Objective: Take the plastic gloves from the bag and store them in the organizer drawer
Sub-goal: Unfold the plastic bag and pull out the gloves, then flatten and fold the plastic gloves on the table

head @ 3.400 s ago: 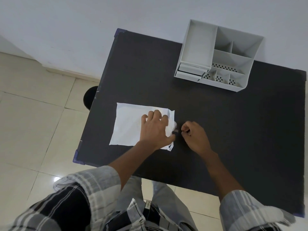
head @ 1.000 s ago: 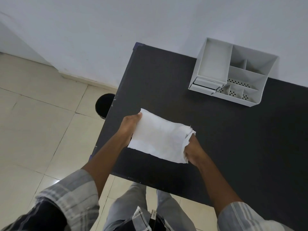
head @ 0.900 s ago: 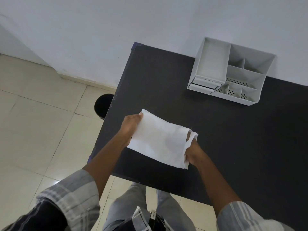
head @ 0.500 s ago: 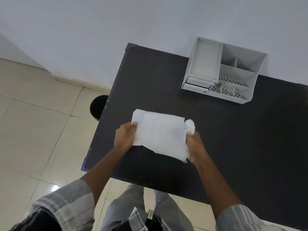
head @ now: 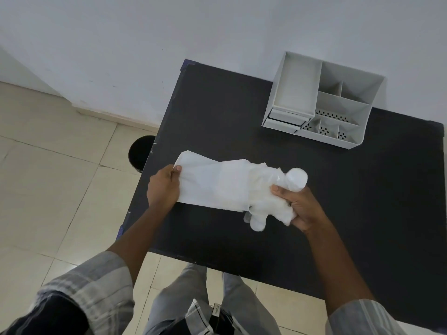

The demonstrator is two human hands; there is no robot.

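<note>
A flat white bag [head: 212, 182] is held a little above the black table [head: 362, 201]. My left hand [head: 163, 188] pinches its closed left end. A bundle of translucent white plastic gloves [head: 271, 197] sticks out of the bag's right end, and my right hand [head: 298, 206] is closed around that bundle. The grey organizer [head: 321, 100] stands at the table's far side against the wall, with two small drawers [head: 284, 119] at its front left, both nearly closed.
A round black bin [head: 140, 152] stands on the tiled floor just left of the table. A white wall runs behind the table. My legs are at the table's near edge.
The bag was lifted off the table and held by both ends. Over the last half second my right hand has drawn the glove bundle out of the bag's right end.
</note>
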